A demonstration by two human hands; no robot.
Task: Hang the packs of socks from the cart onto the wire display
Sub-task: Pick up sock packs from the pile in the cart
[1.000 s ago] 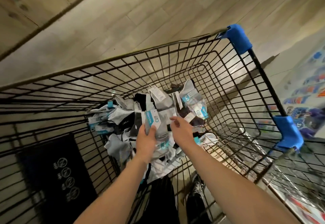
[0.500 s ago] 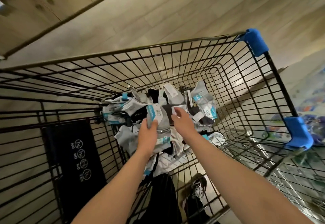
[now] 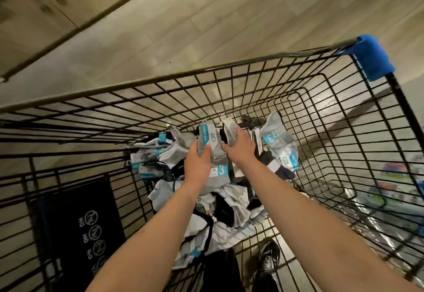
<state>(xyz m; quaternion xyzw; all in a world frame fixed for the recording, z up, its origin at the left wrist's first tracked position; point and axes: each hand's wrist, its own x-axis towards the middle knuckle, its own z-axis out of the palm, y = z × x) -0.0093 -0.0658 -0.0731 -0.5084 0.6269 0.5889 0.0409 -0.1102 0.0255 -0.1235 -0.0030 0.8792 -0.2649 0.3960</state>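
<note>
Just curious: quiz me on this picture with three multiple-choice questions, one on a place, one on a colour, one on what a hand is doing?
1. Where do the sock packs lie? A) on the floor B) in the cart C) on a shelf
2. What colour are the cart's corner guards? A) red B) yellow C) blue
3. What is the left hand doing? A) gripping a grey pack B) hanging idle C) pushing the cart
B: wire walls surround them. C: the far corner guard is bright blue. A: its fingers curl round the pack.

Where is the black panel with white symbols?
Head view, lower left: the black panel lies against the cart wall, left of the sock pile.
</note>
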